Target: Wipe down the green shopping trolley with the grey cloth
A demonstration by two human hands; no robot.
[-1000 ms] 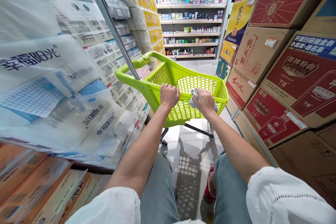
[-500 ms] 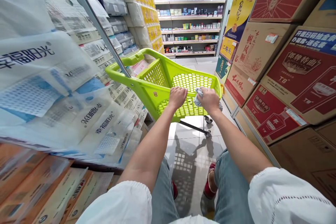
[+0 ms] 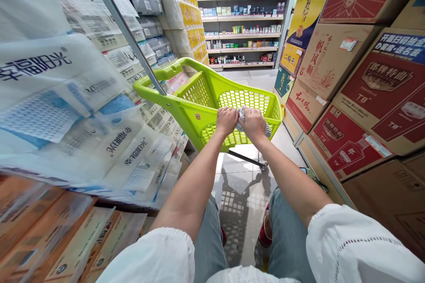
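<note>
A lime-green shopping cart [image 3: 186,115] with a perforated basket stands sideways in front of me, its handle end to the left. My left hand [image 3: 227,120] is closed over the near rim of the basket. Right beside it, my right hand [image 3: 253,123] is closed on a striped grey-and-white cloth [image 3: 241,114], pressing it against the same rim. Part of the cloth hangs out below the right hand; the rest is hidden under the fingers. The two hands nearly touch. The visible part of the basket shows no goods inside.
White plastic-wrapped packs [image 3: 113,137] are piled on the left, with a slanting metal pole [image 3: 122,31] before them. Stacked cartons [image 3: 348,137] line the right side. Shelves of small boxed goods [image 3: 245,35] stand at the back. A tiled floor [image 3: 262,77] runs between.
My right hand has slid left along the rim with the striped cloth, up close to my left hand. The left hand keeps its place on the rim.
</note>
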